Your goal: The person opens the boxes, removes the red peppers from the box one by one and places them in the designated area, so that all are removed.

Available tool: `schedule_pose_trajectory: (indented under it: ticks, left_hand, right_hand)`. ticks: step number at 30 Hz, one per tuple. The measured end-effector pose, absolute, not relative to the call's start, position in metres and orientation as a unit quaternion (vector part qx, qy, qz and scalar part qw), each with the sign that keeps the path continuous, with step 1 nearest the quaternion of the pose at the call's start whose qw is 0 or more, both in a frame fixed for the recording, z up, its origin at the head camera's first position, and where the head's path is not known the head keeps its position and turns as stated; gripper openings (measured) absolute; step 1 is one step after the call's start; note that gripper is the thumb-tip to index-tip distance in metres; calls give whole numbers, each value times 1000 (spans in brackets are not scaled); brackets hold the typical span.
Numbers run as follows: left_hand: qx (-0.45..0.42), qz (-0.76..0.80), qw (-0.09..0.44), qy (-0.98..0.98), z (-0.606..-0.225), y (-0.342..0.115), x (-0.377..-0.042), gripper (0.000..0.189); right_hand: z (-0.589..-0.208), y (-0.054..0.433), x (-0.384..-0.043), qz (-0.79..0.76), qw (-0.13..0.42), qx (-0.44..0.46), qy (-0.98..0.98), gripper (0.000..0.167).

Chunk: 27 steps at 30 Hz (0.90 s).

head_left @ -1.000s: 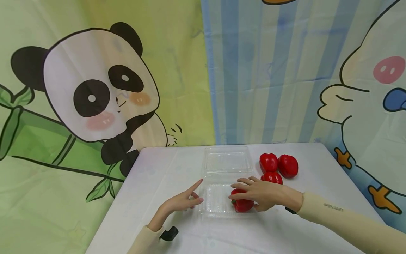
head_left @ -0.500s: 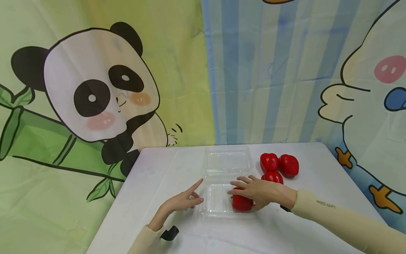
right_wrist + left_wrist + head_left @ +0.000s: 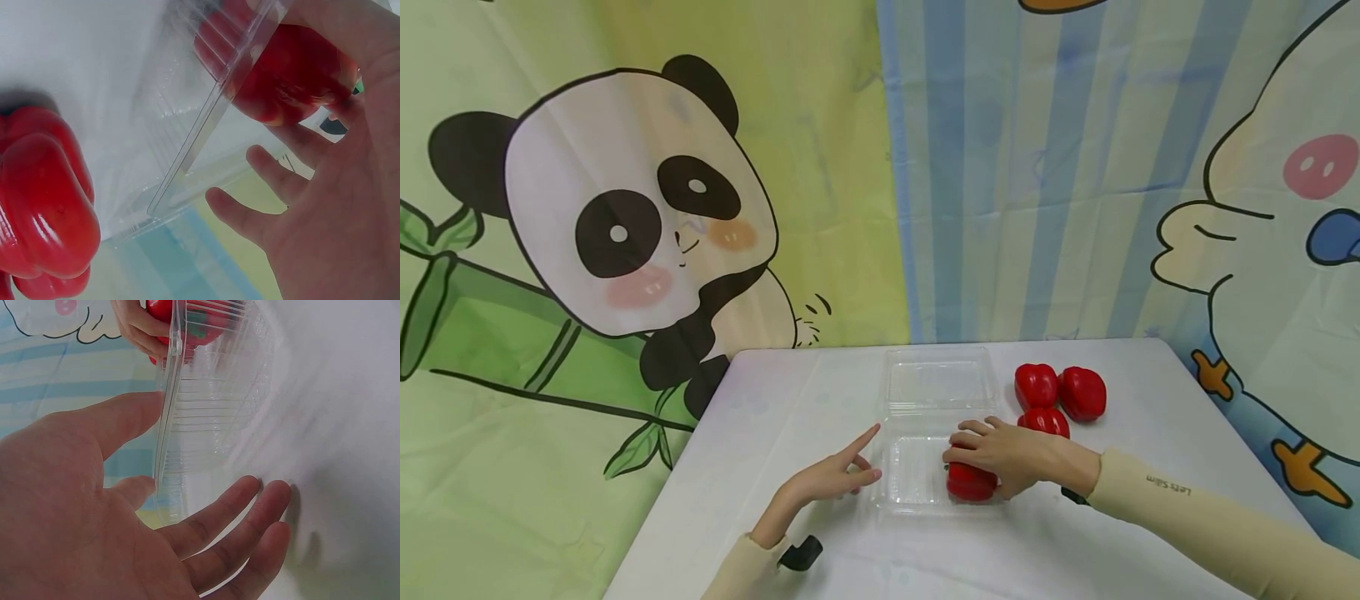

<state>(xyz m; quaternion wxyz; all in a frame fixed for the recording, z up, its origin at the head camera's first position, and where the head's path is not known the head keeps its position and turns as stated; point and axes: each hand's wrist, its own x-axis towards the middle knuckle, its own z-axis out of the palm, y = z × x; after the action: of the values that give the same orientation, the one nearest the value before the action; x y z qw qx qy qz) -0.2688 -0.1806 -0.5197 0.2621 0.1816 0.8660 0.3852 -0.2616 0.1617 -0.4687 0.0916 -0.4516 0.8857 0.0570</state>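
Note:
A clear plastic clamshell box (image 3: pixel 910 479) lies unfolded on the table, its lid (image 3: pixel 936 379) laid back on the far side. In the box's right half sits a red bell pepper (image 3: pixel 972 482), its green stem end facing left. My right hand (image 3: pixel 1011 454) grips this pepper from above, thumb on the near side and fingers over the top; the right wrist view shows ring and little fingers spread off it. My left hand (image 3: pixel 831 475) is at the box's left side, two fingertips at the rim (image 3: pixel 165 434) and the others loosely extended below.
Three more red bell peppers (image 3: pixel 1082 392) cluster on the white table (image 3: pixel 805 383) behind my right hand, right of the lid. One pepper (image 3: pixel 47 194) looms close in the right wrist view. A cartoon-printed cloth (image 3: pixel 850 167) hangs behind the table.
The pepper under my right hand has shifted slightly left and turned a little, so less of its stem shows. The right forearm has moved slightly left. My left hand stays in place.

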Motion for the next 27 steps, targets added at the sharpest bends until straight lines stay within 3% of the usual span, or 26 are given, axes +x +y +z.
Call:
schedule_pose_trajectory:
  ticks: [27]
  left_hand:
    - [187,384,259,866,-519,-181,-269,82]
  right_hand:
    - [-449,179,-260,22,54,-429,901,95]
